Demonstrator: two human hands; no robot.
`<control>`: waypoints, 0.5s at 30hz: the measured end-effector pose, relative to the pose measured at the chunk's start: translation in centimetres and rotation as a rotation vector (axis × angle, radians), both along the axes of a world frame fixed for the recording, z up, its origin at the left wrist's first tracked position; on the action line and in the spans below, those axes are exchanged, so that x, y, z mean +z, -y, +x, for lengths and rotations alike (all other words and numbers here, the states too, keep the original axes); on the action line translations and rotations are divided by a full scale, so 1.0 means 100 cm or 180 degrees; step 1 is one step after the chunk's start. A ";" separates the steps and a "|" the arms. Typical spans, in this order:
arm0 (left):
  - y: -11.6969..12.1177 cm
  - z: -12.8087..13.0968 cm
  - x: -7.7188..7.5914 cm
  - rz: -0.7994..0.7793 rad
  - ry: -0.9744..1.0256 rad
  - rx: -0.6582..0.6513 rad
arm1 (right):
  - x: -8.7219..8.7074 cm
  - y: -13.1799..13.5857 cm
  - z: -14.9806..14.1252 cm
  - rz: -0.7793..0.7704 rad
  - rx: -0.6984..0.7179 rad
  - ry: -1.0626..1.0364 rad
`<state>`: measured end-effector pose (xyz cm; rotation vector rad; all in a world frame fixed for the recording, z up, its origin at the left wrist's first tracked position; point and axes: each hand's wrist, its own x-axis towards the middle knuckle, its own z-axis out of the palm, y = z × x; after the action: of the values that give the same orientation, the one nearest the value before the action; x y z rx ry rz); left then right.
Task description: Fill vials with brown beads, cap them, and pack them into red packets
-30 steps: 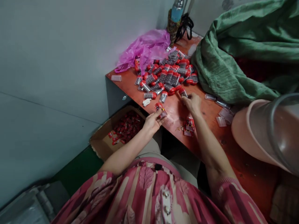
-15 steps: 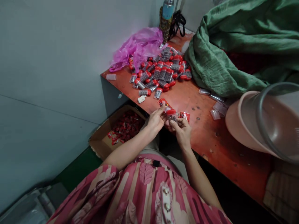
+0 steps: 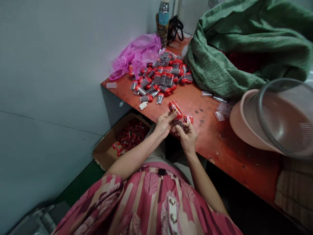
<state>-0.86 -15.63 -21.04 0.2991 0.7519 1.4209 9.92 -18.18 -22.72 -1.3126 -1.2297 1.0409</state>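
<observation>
Over the table's front edge, my left hand (image 3: 164, 125) pinches a red printed wrapper (image 3: 173, 107) between thumb and fingers. My right hand (image 3: 189, 137) is closed on a small clear container (image 3: 178, 122) with dark pellets inside, held against the wrapper's lower end. The wrapper covers the container's top, so I cannot tell how far it is inside. Just beyond my right fingers lies another red printed wrapper (image 3: 188, 119). Farther back is a heap of similar red-capped containers (image 3: 163, 77).
A pink plastic bag (image 3: 137, 54) and a flask (image 3: 163, 14) stand behind the heap. At right are a green cloth sack (image 3: 207, 62), loose clear sleeves (image 3: 219, 116) and a pink basin (image 3: 241, 127). Below the table's left end, a cardboard box (image 3: 102, 150) holds many red packets.
The red wrapper has come over the container's red cap, which showed plainly before. Both hands remain close together at the table edge. The view has shifted slightly.
</observation>
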 end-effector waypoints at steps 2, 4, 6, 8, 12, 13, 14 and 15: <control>-0.001 -0.001 -0.002 -0.0019 -0.0105 -0.0175 | 0.000 -0.001 0.000 -0.0060 0.0083 -0.0136; -0.001 -0.003 -0.002 -0.0052 -0.0205 -0.0287 | -0.001 -0.003 0.001 -0.0292 0.0237 -0.0480; -0.001 -0.005 -0.001 -0.0057 -0.0312 -0.0365 | -0.001 -0.005 0.001 -0.0554 0.0384 -0.0830; -0.001 -0.006 0.000 -0.0029 -0.0433 -0.0410 | -0.001 -0.007 0.002 -0.0640 0.0438 -0.0948; -0.002 -0.007 0.000 0.0051 -0.0624 -0.0407 | 0.001 -0.007 0.001 -0.0198 0.0162 -0.0489; -0.002 -0.007 0.000 0.0041 -0.0646 -0.0392 | 0.001 -0.007 0.001 -0.0168 0.0146 -0.0458; -0.003 -0.007 0.000 0.0022 -0.0655 -0.0365 | 0.001 -0.007 0.001 -0.0216 0.0188 -0.0503; -0.003 -0.008 0.000 -0.0005 -0.0652 -0.0331 | 0.001 -0.007 0.000 -0.0318 0.0277 -0.0595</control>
<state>-1.61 -15.34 -21.03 0.4812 0.8912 1.3039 9.96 -17.47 -22.59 -1.2153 -1.1137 1.2716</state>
